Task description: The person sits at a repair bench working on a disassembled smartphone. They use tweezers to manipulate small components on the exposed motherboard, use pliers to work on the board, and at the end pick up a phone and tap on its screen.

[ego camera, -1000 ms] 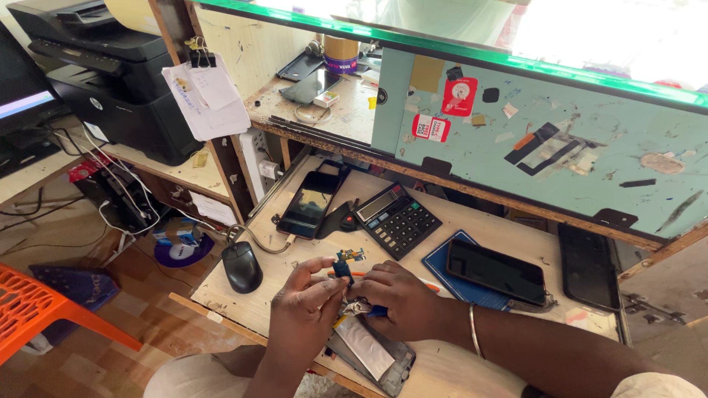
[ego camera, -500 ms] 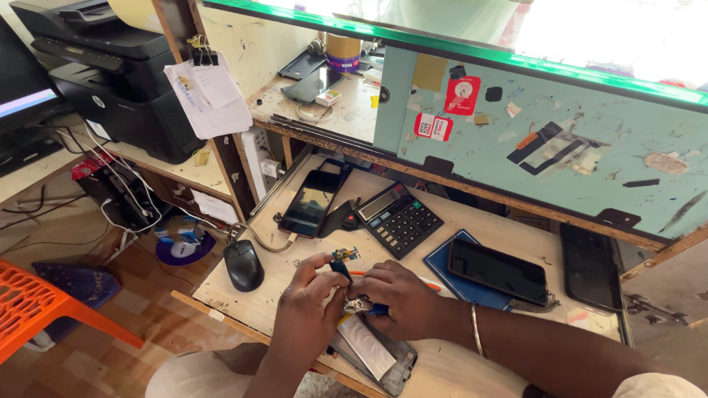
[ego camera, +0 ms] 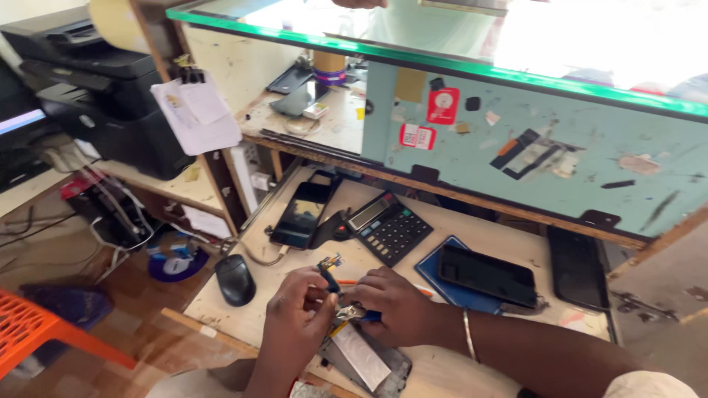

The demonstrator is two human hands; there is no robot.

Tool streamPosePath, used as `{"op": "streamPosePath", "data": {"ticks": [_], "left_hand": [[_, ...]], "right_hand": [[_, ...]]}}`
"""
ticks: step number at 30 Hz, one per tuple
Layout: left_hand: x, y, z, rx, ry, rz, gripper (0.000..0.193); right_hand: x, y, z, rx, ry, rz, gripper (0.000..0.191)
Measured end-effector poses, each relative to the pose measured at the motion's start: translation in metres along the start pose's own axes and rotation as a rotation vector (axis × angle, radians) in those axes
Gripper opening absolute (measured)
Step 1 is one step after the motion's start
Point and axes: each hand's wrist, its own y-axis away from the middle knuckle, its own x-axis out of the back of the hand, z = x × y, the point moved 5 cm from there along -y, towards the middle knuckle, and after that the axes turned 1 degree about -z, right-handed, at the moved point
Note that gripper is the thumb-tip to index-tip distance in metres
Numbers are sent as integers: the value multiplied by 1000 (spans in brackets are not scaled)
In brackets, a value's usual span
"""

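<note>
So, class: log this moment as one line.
left hand: grips small flex part | right hand: on opened grey phone | black calculator: beside

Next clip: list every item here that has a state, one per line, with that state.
Opened phone: back off, flat on the bench under both hands.
Left hand: gripping a small part.
Right hand: pinching a blue-handled tool.
Phone by the calculator: screen lit, cable attached.
Phone on the blue pad: screen dark.
Calculator: propped, display blank.
Mouse: untouched.

Black calculator (ego camera: 389, 229), black mouse (ego camera: 235, 280), orange chair (ego camera: 29, 330)
</note>
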Motion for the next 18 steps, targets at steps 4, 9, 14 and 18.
{"op": "streamPosePath", "data": {"ticks": [4, 9, 14, 18], "left_hand": [[4, 1, -2, 41, 88, 91, 40], [7, 1, 8, 102, 52, 71, 40], [12, -1, 12, 188, -109, 121, 46], [12, -1, 15, 95, -45, 118, 45]], "right_hand": [[0, 0, -3, 23, 54, -6, 47], [10, 0, -7, -60, 165, 155, 30], [11, 10, 39, -953, -754, 183, 30], [9, 16, 45, -1135, -1374, 190, 41]]}}
